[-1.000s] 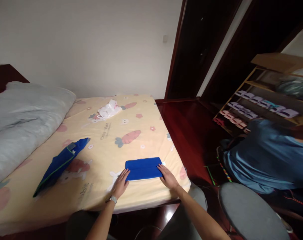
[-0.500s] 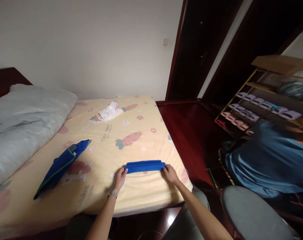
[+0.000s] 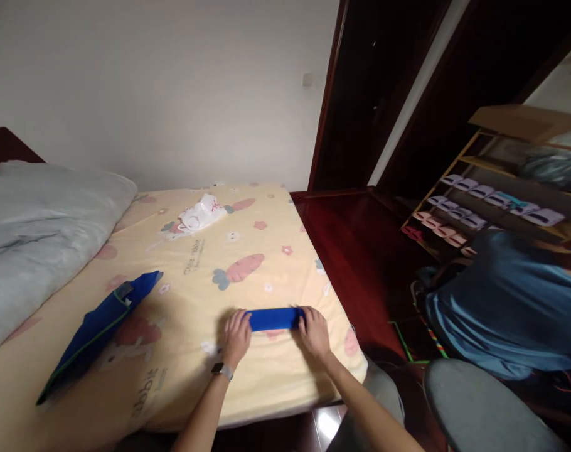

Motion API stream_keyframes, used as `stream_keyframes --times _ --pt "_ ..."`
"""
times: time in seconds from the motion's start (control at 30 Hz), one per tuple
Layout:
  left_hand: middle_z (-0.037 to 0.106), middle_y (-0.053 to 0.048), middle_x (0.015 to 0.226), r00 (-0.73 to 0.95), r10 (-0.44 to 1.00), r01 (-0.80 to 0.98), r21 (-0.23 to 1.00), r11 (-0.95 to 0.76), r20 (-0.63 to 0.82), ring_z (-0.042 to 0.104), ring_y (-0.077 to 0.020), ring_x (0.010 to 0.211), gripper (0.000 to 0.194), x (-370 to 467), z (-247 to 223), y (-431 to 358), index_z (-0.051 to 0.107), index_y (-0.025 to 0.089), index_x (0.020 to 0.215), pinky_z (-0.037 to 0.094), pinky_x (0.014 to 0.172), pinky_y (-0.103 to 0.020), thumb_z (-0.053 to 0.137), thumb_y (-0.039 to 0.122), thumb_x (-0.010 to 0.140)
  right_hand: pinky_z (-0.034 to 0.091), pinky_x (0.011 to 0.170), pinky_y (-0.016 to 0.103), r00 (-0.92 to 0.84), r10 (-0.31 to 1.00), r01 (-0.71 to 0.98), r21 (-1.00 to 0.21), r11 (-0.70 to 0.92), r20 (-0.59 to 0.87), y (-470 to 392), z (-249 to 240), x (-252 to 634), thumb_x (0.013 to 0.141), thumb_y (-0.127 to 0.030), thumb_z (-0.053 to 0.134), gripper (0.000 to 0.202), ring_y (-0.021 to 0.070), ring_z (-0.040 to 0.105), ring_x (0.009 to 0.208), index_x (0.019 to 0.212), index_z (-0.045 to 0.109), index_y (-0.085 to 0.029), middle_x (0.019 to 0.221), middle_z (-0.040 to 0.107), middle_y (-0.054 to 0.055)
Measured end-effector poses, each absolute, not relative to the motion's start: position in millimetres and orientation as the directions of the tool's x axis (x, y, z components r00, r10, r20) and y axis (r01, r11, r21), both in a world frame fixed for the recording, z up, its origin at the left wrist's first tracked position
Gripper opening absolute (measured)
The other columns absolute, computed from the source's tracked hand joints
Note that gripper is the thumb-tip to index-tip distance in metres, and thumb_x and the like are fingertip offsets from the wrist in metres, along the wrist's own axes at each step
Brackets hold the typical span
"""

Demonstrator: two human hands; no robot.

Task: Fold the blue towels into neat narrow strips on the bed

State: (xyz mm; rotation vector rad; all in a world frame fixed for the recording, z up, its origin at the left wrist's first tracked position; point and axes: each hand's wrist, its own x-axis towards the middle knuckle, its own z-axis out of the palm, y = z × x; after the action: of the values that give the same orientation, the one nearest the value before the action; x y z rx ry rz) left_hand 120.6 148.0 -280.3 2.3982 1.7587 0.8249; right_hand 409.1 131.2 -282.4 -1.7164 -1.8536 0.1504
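A blue cloth folded into a narrow flat strip (image 3: 275, 319) lies across the near right part of the bed. My left hand (image 3: 237, 336), with a watch on its wrist, grips the strip's left end. At the opposite end my right hand (image 3: 314, 333) has its fingers curled over the cloth, which hides that edge. Farther left, a second blue cloth piece with green edging (image 3: 100, 333) rests on the sheet, apart from both hands.
The bed (image 3: 248, 370) has a yellow patterned sheet. A white plastic bag (image 3: 201, 215) lies toward the wall, and a pale grey quilt (image 3: 45, 232) covers the left side. On the right stand a grey stool (image 3: 483, 408), a blue-draped heap (image 3: 506, 301) and a shoe rack (image 3: 459, 154).
Both hands have moved from pinching the strip's ends to lying over them. The strip now looks like one band, without the raised fold along its far side. The view has shifted slightly.
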Motion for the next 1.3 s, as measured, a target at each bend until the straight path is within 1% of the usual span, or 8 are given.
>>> stream_keyframes --times 0.07,0.13,0.37,0.53,0.83,1.07,1.2,1.3 --pt "0.048 -0.006 0.154 0.442 0.831 0.824 0.213 -0.525 0.336 0.039 -0.0257 0.145 0.051 142 -276 149 0.044 0.027 0.150 0.030 0.121 -0.049 0.037 0.027 0.099 0.033 0.114 0.047 -0.161 0.920 0.847 -0.429 0.314 0.357 128 -281 388 0.102 -0.027 0.035 0.047 0.0269 0.047 0.134 0.148 0.046 -0.023 0.144 0.054 0.009" --pt "0.036 -0.003 0.161 0.525 0.801 0.803 0.146 -0.578 0.287 0.032 -0.0248 0.149 0.056 154 -280 151 0.032 0.029 0.156 0.026 0.123 -0.048 0.038 0.031 0.100 0.026 0.120 0.048 -0.303 0.894 0.829 -0.372 0.418 0.329 128 -286 368 0.101 -0.030 0.039 0.051 0.0266 0.037 0.143 0.152 0.042 -0.021 0.153 0.047 0.008" --pt "0.029 -0.004 0.164 0.496 0.835 0.839 0.116 -0.531 0.237 0.029 -0.0225 0.151 0.062 130 -318 147 0.017 0.029 0.159 0.025 0.123 -0.046 0.037 0.041 0.102 0.028 0.121 0.045 -0.496 0.815 0.773 -0.275 0.572 0.301 140 -314 375 0.102 -0.031 0.041 0.058 0.0225 0.029 0.149 0.158 0.029 -0.020 0.158 0.037 0.006" --pt "0.032 -0.005 0.163 0.442 0.862 0.869 0.118 -0.480 0.246 0.032 -0.0220 0.149 0.066 107 -324 143 0.012 0.027 0.160 0.023 0.125 -0.044 0.036 0.044 0.101 0.028 0.122 0.046 -0.503 0.822 0.784 -0.259 0.563 0.265 146 -316 422 0.101 -0.026 0.041 0.062 0.0228 0.028 0.149 0.159 0.022 -0.017 0.161 0.031 0.008" --pt "0.032 -0.006 0.162 0.388 0.893 0.904 0.096 -0.417 0.226 0.032 -0.0220 0.149 0.065 61 -338 141 0.008 0.025 0.160 0.027 0.123 -0.045 0.032 0.041 0.102 0.032 0.121 0.046 -0.478 0.847 0.784 -0.322 0.531 0.234 156 -321 452 0.087 -0.015 0.047 0.070 0.0232 0.034 0.146 0.156 0.034 -0.015 0.158 0.037 0.010" --pt "0.046 -0.010 0.155 0.277 0.915 0.920 0.195 -0.341 0.294 0.044 -0.0236 0.142 0.064 42 -329 135 0.019 0.022 0.159 0.042 0.115 -0.045 0.036 0.031 0.098 0.044 0.111 0.044 -0.280 0.934 0.795 -0.491 0.355 0.222 166 -295 447 0.079 -0.011 0.052 0.059 0.0260 0.058 0.126 0.136 0.060 -0.020 0.136 0.063 0.011" --pt "0.045 -0.008 0.155 0.301 0.904 0.884 0.267 -0.384 0.303 0.039 -0.0240 0.145 0.070 77 -298 142 0.035 0.022 0.154 0.037 0.119 -0.044 0.048 0.018 0.085 0.051 0.099 0.039 -0.220 0.952 0.741 -0.597 0.306 0.215 168 -263 446 0.082 -0.014 0.051 0.047 0.0250 0.067 0.110 0.126 0.066 -0.022 0.122 0.070 0.008" --pt "0.054 -0.008 0.149 0.352 0.917 0.790 0.466 -0.399 0.189 0.045 -0.0277 0.141 0.068 113 -278 161 0.050 0.023 0.144 0.034 0.120 -0.048 0.058 0.017 0.076 0.052 0.096 0.037 -0.228 0.940 0.688 -0.641 0.341 0.256 172 -228 442 0.082 -0.016 0.052 0.041 0.0244 0.066 0.107 0.120 0.068 -0.022 0.116 0.071 0.007"
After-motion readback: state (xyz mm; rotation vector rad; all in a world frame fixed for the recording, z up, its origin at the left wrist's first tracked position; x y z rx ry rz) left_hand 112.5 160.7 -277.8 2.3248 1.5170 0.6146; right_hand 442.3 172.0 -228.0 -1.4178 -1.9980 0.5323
